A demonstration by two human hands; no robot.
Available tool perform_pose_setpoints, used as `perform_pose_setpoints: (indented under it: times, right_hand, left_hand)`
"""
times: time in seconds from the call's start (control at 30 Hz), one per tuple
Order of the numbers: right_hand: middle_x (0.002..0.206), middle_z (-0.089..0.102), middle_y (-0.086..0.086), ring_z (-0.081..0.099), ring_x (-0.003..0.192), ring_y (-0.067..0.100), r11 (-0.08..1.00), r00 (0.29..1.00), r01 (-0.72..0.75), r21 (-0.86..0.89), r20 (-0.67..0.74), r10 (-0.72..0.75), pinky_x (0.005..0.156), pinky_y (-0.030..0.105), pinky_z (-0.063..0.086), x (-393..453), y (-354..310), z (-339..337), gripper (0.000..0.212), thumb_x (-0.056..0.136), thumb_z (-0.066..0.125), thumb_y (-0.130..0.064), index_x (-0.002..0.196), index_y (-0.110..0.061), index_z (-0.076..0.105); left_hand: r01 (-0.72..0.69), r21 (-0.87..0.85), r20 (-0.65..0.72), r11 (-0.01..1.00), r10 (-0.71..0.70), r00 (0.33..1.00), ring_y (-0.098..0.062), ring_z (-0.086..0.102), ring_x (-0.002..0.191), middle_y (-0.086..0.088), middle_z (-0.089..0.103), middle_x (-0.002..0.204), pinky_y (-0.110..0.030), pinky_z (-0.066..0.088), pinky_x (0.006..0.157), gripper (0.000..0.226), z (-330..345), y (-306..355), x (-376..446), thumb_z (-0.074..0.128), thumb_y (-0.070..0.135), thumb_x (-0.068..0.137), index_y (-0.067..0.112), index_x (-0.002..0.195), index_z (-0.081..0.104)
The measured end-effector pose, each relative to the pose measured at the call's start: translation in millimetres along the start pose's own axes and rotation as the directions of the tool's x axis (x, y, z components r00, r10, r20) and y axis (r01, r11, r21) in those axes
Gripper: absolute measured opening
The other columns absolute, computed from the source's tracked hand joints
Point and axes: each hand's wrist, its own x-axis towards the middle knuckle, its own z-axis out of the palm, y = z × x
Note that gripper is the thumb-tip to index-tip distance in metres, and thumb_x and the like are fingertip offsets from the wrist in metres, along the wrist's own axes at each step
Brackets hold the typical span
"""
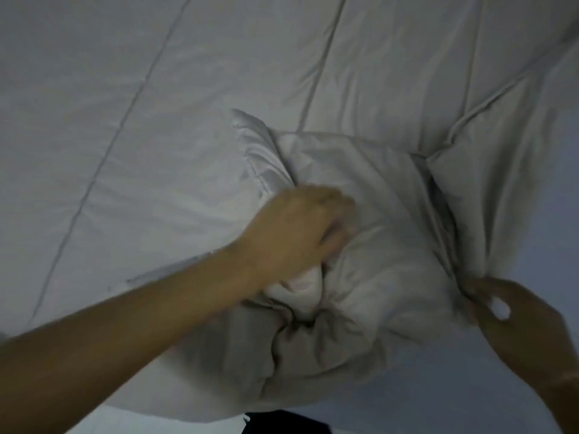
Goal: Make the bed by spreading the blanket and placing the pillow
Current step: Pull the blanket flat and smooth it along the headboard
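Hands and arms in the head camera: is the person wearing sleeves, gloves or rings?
No gloves and no rings show. The left hand and its forearm are bare all the way to the picture's edge, with no sleeve or watch. The right hand is bare too, and a pale, shiny nail shows on it. The picture is blurry, so tiny details could be missed.

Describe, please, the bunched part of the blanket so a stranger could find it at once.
The white blanket covers the bed. Near its close edge, between the left hand and right hand, both gripping it, rises the bunched part. Unlike the flat stitched panels around it, it is crumpled.
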Motion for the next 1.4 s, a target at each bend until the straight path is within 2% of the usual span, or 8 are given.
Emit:
perform_pose_setpoints:
  times: [0.13, 0.27, 0.47, 0.77, 1.0, 1.13, 1.27, 1.4]
  right_hand:
    - [0.124, 0.061, 0.012, 0.056, 0.106, 0.023, 0.951, 0.921, 0.266, 0.159, -0.333, -0.202, 0.093, 0.035, 0.043, 58.4, -77.7, -3.9, 0.056, 0.079, 0.058, -0.046, 0.127, -0.017, 0.057]
    - [0.161, 0.002, 0.004, 0.008, 0.147, 0.031, 0.986, 0.983, 0.152, -0.074, 0.114, -0.143, 0.117, 0.055, 0.014, 126.0, -108.6, 50.0, 0.099, 0.077, 0.060, -0.064, 0.151, -0.032, 0.002]
    - [0.127, 0.056, 0.018, 0.055, 0.113, 0.039, 0.958, 0.964, 0.266, -0.105, 0.015, -0.266, 0.096, 0.044, 0.043, 111.8, -87.2, 92.6, 0.067, 0.083, 0.061, -0.041, 0.143, -0.029, 0.032]
    - [0.099, 0.065, 0.021, 0.061, 0.090, 0.039, 0.928, 0.932, 0.359, 0.103, -0.085, -0.352, 0.078, 0.041, 0.049, -18.4, 55.6, 49.3, 0.036, 0.086, 0.063, -0.028, 0.119, -0.013, 0.061]
    - [0.114, 0.070, 0.011, 0.063, 0.105, 0.032, 0.987, 0.991, 0.055, 0.151, 0.115, -0.073, 0.092, 0.032, 0.044, -135.7, 249.2, 21.8, 0.026, 0.085, 0.066, -0.017, 0.111, -0.015, 0.070]
    - [0.100, 0.069, 0.012, 0.062, 0.094, 0.024, 0.686, 0.907, -0.422, 0.593, 0.270, 0.324, 0.088, 0.039, 0.049, -163.7, 317.8, 13.1, 0.021, 0.090, 0.056, -0.010, 0.105, -0.011, 0.071]
    - [0.113, 0.061, 0.003, 0.061, 0.097, 0.021, 0.418, 0.810, -0.573, 0.705, 0.408, 0.421, 0.080, 0.035, 0.046, -178.3, 328.9, 16.8, 0.013, 0.090, 0.056, -0.040, 0.102, -0.036, 0.059]
    - [0.124, 0.060, 0.010, 0.059, 0.106, 0.029, 0.532, 0.834, -0.527, 0.662, 0.286, 0.471, 0.091, 0.045, 0.051, -186.5, 328.4, 40.0, 0.063, 0.080, 0.070, -0.042, 0.134, -0.029, 0.041]
  left_hand:
    - [0.486, 0.260, -0.008, 0.834, -0.502, 0.865, -0.040, -0.006, 0.146, -0.016, -0.005, 0.160, -0.063, -0.001, 0.113, 0.098, 10.3, -61.1, 52.5, 0.037, 0.079, 0.077, 0.026, 0.152, 0.001]
    - [0.694, 0.237, 0.103, 0.680, -0.728, 0.678, -0.046, -0.010, 0.143, -0.022, -0.013, 0.157, -0.068, 0.000, 0.111, 0.119, 63.5, -99.0, 45.6, 0.044, 0.087, 0.066, 0.026, 0.149, -0.017]
    - [0.451, 0.153, -0.124, 0.879, -0.435, 0.892, -0.043, 0.051, 0.115, -0.025, 0.050, 0.129, -0.052, 0.043, 0.093, 0.066, 99.2, -81.5, 7.7, 0.053, 0.044, 0.090, 0.013, 0.144, 0.032]
    - [0.250, -0.186, -0.109, 0.950, -0.273, 0.956, -0.035, 0.062, 0.100, -0.020, 0.064, 0.113, -0.035, 0.048, 0.076, 0.047, 142.6, 91.4, -57.1, 0.054, 0.032, 0.094, 0.006, 0.132, 0.044]
    - [0.156, -0.347, 0.273, 0.925, -0.059, 0.960, -0.022, 0.044, 0.130, -0.008, 0.042, 0.146, -0.027, 0.033, 0.106, 0.068, 238.7, 287.1, -102.6, 0.057, 0.042, 0.090, 0.019, 0.147, 0.027]
    - [-0.017, -0.346, 0.535, 0.938, 0.212, 0.818, -0.019, 0.041, 0.131, -0.002, 0.037, 0.147, -0.038, 0.037, 0.108, 0.068, 275.6, 352.9, -124.7, 0.057, 0.047, 0.089, 0.022, 0.147, 0.030]
    - [-0.006, -0.474, 0.513, 0.880, 0.282, 0.811, -0.011, 0.050, 0.123, 0.000, 0.053, 0.138, -0.032, 0.040, 0.106, 0.048, 279.6, 371.3, -131.7, 0.059, 0.034, 0.091, 0.020, 0.136, 0.050]
    - [-0.022, -0.381, 0.347, 0.924, 0.165, 0.923, -0.014, 0.054, 0.118, -0.001, 0.057, 0.131, -0.019, 0.038, 0.102, 0.037, 271.8, 347.4, -105.3, 0.055, 0.022, 0.093, 0.019, 0.130, 0.056]
